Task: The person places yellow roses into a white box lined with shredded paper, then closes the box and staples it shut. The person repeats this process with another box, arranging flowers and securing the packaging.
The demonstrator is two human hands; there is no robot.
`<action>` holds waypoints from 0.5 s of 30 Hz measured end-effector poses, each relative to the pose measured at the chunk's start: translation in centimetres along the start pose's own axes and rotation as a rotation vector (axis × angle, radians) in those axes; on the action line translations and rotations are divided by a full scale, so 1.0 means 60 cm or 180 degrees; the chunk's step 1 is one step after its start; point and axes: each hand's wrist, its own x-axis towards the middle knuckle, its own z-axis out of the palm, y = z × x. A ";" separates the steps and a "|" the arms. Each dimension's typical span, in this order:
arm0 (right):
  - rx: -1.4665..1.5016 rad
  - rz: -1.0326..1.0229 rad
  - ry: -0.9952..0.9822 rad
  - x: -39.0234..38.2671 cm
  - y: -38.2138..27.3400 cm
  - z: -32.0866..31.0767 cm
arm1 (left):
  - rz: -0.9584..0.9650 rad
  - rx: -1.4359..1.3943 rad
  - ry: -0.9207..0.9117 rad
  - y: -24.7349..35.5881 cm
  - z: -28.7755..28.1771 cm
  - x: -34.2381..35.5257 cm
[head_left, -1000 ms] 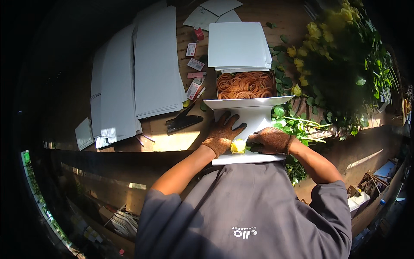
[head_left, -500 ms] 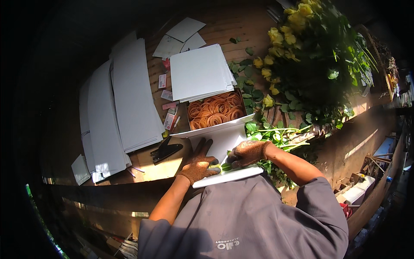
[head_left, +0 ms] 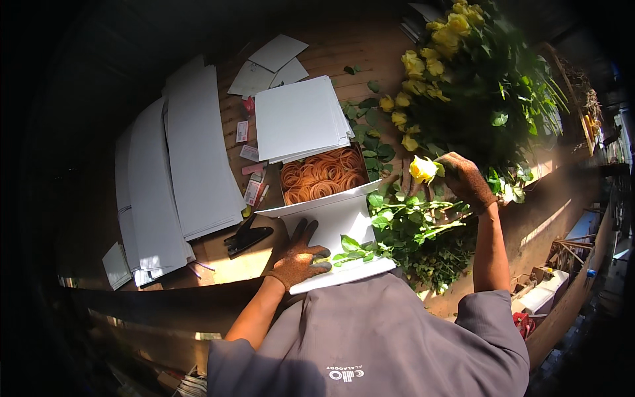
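My left hand [head_left: 297, 258], in a brown glove with dark fingertips, lies spread on a white card sheet [head_left: 340, 221] with a raised back flap and a rolled front edge. Leafy green stems [head_left: 354, 251] rest on that sheet beside my fingers. My right hand [head_left: 466, 182], gloved alike, is closed on a yellow rose [head_left: 423, 169], lifted to the right of the sheet near a big bunch of yellow roses [head_left: 456, 49]. Behind the sheet is a box of orange rubber bands [head_left: 321, 172], partly covered by a stack of white cards [head_left: 297, 116].
Long white cardboard stacks [head_left: 198, 152] fill the left. A black stapler [head_left: 245, 235] and small packets [head_left: 251, 188] lie between stacks and sheet. Cut stems and leaves [head_left: 423, 218] cover the bench's right. A ledge with clutter [head_left: 542, 291] runs below right.
My right hand has moved up and right off the sheet, bringing the yellow rose with it. My left hand stays on the sheet. The view has shifted, with the table appearing farther left.
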 end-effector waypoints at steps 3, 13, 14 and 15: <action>0.0267 -0.0208 0.0121 -0.040 -0.062 -0.075 | -0.0114 -0.0139 -0.0027 0.015 -0.012 0.003; 0.0363 -0.1046 -0.0296 -0.027 -0.206 -0.008 | -0.0085 -0.0178 0.0079 -0.007 0.011 -0.003; 0.0325 -0.0994 -0.0733 -0.014 -0.219 0.033 | -0.0060 -0.0131 0.0150 -0.012 0.018 -0.003; 0.0404 -0.0923 -0.1024 -0.007 -0.220 0.087 | -0.0015 -0.0077 0.0213 -0.014 0.020 -0.002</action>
